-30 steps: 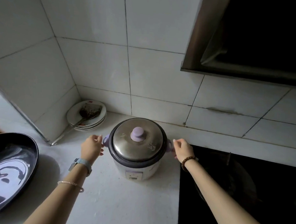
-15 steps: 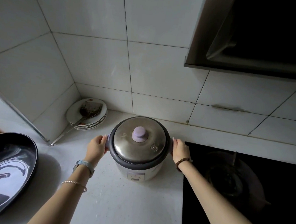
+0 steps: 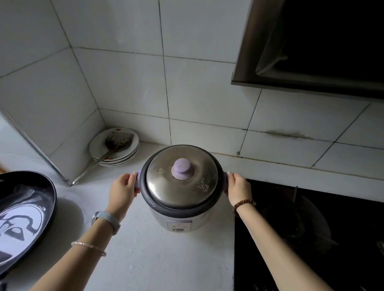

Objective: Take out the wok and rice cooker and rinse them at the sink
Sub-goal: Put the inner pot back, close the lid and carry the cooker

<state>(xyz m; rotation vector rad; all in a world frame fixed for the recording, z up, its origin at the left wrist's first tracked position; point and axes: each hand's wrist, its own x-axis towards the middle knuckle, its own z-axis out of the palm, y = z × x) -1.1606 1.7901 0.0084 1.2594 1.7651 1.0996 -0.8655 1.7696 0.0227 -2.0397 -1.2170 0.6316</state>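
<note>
At the far left a dark, glossy wok (image 3: 15,220) lies on the white counter (image 3: 147,265), its inside catching pale reflections. Behind it, in the tiled corner, a stack of plates (image 3: 128,155) carries a soiled metal spatula (image 3: 118,141).

The left arm reaches forward from the lower edge, with a thin bracelet (image 3: 89,246) on the forearm and a pale-strapped watch (image 3: 106,219) at the wrist. The left hand (image 3: 122,190) is turned thumb-up, its fingers curled round the lilac side handle of the rice cooker (image 3: 181,189).

The cooker seems to stand on the counter, near the back wall and between the two hands, though its base is in shadow. Its steel lid (image 3: 162,184) has a lilac knob (image 3: 181,168) and a small stamped mark toward the right rim, too faint to read. The front control panel (image 3: 179,227) is unreadable too.

The right hand (image 3: 237,189) mirrors the left — fingers wrapped on the opposite handle, a beaded bracelet (image 3: 243,204) at the wrist and the arm stretched straight from the lower right.

Further right lies a black hob (image 3: 315,240) — the printed icons along its front edge are illegible. A range hood (image 3: 325,52) hangs above.
</note>
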